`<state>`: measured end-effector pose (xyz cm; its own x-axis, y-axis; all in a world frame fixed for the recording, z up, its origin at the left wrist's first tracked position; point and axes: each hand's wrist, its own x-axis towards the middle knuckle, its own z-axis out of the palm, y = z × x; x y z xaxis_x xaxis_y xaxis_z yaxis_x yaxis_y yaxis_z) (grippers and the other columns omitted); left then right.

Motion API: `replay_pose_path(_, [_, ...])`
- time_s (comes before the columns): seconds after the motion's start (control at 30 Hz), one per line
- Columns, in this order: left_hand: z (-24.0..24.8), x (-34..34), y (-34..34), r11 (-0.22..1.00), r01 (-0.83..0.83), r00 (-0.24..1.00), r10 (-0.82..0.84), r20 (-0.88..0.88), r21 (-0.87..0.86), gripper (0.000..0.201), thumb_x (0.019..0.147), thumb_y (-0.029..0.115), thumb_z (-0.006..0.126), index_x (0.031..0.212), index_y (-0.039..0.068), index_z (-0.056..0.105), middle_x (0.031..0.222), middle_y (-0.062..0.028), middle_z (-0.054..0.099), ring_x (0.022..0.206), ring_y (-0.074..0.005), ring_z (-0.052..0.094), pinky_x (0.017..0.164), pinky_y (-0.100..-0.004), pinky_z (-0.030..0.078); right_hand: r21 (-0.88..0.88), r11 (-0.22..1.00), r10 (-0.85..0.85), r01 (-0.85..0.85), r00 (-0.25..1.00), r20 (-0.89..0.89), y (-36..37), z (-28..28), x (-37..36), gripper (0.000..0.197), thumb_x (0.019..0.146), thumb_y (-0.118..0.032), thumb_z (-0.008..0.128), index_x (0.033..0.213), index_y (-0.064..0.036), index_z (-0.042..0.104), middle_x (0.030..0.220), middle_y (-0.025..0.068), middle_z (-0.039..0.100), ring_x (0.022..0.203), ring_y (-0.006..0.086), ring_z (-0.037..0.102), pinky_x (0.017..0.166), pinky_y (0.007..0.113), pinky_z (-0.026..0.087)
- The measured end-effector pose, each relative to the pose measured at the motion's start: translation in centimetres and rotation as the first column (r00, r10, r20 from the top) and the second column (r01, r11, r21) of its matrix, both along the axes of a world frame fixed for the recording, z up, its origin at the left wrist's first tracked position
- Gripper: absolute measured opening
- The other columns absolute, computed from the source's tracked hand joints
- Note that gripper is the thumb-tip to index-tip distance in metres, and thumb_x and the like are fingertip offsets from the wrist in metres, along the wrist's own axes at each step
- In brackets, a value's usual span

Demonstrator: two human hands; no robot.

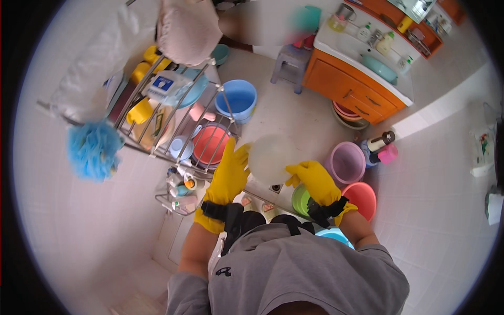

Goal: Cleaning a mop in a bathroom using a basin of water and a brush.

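Observation:
Between my two hands, both in yellow rubber gloves, is a translucent whitish round thing (273, 159); whether it is a lid or a shallow bowl I cannot make out. My left hand (230, 170) is against its left edge, fingers pointing up and partly curled round the rim. At the lower right edge, my right hand (314, 180) pinches the rim between thumb and fingers. The round thing is held above the floor, partly hiding a floor drain (275, 188). Black straps wrap both wrists.
At left stands a metal rack (152, 155) with yellow and blue containers; a blue bath puff (94, 151) hangs there. A blue bucket (237, 100) is beyond. Purple (346, 161) and red (362, 199) buckets stand at right, below an orange washbasin cabinet (344, 84). A grey stool (291, 65) stands beside it.

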<state>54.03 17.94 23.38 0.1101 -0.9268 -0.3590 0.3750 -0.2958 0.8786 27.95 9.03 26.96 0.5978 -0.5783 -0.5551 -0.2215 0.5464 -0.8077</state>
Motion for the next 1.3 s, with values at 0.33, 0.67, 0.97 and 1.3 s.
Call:
replay_pose_path(0.33, [0.6, -1.0, -17.2, 0.88, 0.407, 0.862, -0.279, -0.424, 0.247, 0.066, 0.101, 0.062, 0.043, 0.135, 0.007, 0.058, 0.128, -0.0061, 0.062, 0.114, -0.02, 0.055, 0.1, -0.0327, 0.041, -0.587, 0.801, -0.091, 0.116, 0.993, 0.071, -5.6, -4.7, -5.1, 0.033, 0.102, -0.019, 0.046, 0.12, -0.0017, 0.068, 0.083, 0.011, 0.068, 0.083, 0.0236, 0.067, 0.072, 0.031, 0.049])
replay_pose_path(0.67, [-2.5, -2.2, -29.2, 0.889, 0.458, 0.881, -0.458, -0.121, -0.029, 0.059, 0.105, 0.051, 0.044, 0.138, 0.003, 0.053, 0.136, -0.0137, 0.057, 0.117, -0.0251, 0.054, 0.105, -0.0381, 0.043, -0.28, 0.89, -0.365, 0.359, 0.931, 0.033, -15.2, -3.0, -4.4, 0.039, 0.095, -0.033, 0.057, 0.104, 0.0021, 0.072, 0.086, 0.0158, 0.073, 0.076, 0.0208, 0.064, 0.071, 0.032, 0.049])
replay_pose_path(0.97, [-2.9, 4.1, -32.7, 0.844, 0.491, 0.428, -0.449, -0.784, -0.216, 0.072, 0.095, -0.011, 0.05, 0.156, 0.007, 0.017, 0.141, -0.0141, 0.055, 0.127, -0.0249, 0.056, 0.11, -0.0321, 0.043, -0.401, 0.906, -0.131, 0.136, 0.991, 0.042, -22.4, -4.6, -0.6, 0.033, 0.099, -0.025, 0.049, 0.111, -0.0039, 0.07, 0.088, 0.01, 0.075, 0.076, 0.0173, 0.063, 0.07, 0.029, 0.047])
replay_pose_path(1.3, [-3.9, 4.9, -30.0, 0.989, 0.115, 0.985, -0.1, 0.143, -0.096, 0.036, 0.107, 0.016, 0.042, 0.141, 0.003, 0.042, 0.138, -0.0116, 0.058, 0.123, -0.0217, 0.056, 0.116, -0.0332, 0.034, -0.025, 0.995, -0.093, 0.098, 0.986, 0.135, -27.4, -7.2, 4.6, 0.033, 0.098, -0.026, 0.056, 0.1, 0.0012, 0.074, 0.081, 0.0149, 0.073, 0.074, 0.0174, 0.063, 0.076, 0.031, 0.048])
